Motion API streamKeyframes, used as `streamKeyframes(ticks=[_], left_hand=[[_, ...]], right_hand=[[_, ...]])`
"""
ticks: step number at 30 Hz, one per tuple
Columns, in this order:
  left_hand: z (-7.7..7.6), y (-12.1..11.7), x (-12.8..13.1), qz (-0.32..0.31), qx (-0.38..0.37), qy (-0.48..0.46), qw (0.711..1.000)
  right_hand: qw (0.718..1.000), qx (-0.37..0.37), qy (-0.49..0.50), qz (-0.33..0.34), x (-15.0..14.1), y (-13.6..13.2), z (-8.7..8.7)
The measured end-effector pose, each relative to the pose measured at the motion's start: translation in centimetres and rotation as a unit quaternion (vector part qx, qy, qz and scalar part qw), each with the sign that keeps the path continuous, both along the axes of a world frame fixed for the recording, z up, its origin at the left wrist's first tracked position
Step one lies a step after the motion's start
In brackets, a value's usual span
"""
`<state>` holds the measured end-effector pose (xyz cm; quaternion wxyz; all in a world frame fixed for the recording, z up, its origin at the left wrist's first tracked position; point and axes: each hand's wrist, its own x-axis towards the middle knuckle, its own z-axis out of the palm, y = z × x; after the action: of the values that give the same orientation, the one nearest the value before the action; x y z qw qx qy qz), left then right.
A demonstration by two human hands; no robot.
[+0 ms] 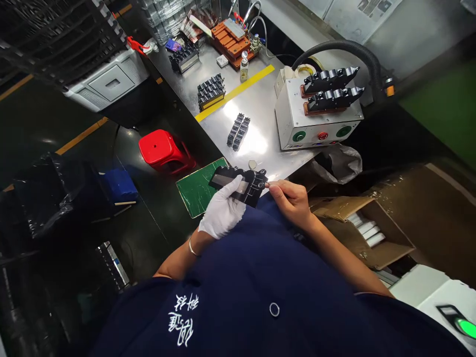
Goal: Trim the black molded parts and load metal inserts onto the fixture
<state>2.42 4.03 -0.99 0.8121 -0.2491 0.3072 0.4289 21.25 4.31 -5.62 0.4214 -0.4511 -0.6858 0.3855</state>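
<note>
My left hand (225, 210), in a white glove, is wrapped round a black moulded plastic part (253, 191) with a grey strip along its side. I hold this part above the near end of the metal table, close to my body. My bare right hand (292, 198) is pinched at the part's right end. A small, thin thing shows between its fingertips and the part, too small to name. Beyond my hands, two narrow black parts (238, 131) lie side by side on the table. A green board (201, 188) is under and left of the held part.
A white control box (316, 121) with buttons carries two black parts (334, 89). Behind the yellow tape (238, 91) are a brown fixture (232, 42), a small bottle (244, 69) and more black parts (211, 91). A red stool (159, 148) stands left; an open carton (372, 228), right.
</note>
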Motion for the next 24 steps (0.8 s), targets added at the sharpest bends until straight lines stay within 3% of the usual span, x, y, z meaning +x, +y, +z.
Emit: streamKeyframes(ticks=[6, 16, 21, 24], left_hand=[[-0.3, -0.1, 0.3, 0.012, 0.005, 0.012, 1.000], [0.1, 0.0, 0.5, 0.004, -0.006, 0.038, 0.999], [0.1, 0.1, 0.7, -0.009, -0.004, 0.056, 0.998], [-0.5, 0.0, 0.7, -0.014, 0.010, 0.069, 0.997]], right_hand=[[0.999, 0.038, -0.002, 0.003, -0.5, 0.3, 0.0], [1.000, 0.017, 0.016, -0.003, -0.4, 0.5, -0.2], [0.998, 0.017, 0.039, -0.043, -1.1, 0.3, -1.1], [0.996, -0.013, 0.044, -0.073, -1.6, 0.6, -2.5]])
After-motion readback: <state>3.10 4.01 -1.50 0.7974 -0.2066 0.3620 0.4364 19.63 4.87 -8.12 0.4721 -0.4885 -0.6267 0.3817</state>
